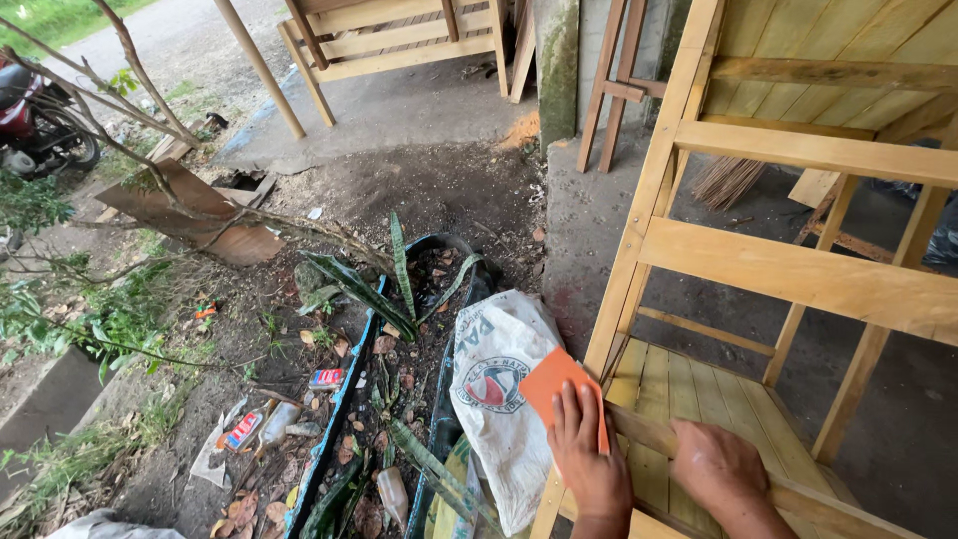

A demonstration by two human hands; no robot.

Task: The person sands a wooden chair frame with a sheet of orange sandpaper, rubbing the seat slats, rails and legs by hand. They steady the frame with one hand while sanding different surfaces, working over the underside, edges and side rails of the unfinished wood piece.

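My left hand point(591, 454) presses an orange sheet of sandpaper point(555, 383) flat against the lower corner rail of a pale wooden frame point(788, 274). Its fingers lie spread over the sheet. My right hand point(720, 467) rests on the same lower rail a little to the right, fingers curled over the wood, with nothing else in it. The frame has upright posts, cross rails and a slatted bottom shelf point(699, 394), and it fills the right half of the view.
A white printed sack point(499, 399) lies against the frame's left post. Left of it is a dark planter with long striped leaves point(394, 299), then litter on bare soil. More wooden frames point(399, 40) stand at the back; a motorbike point(40, 120) is at far left.
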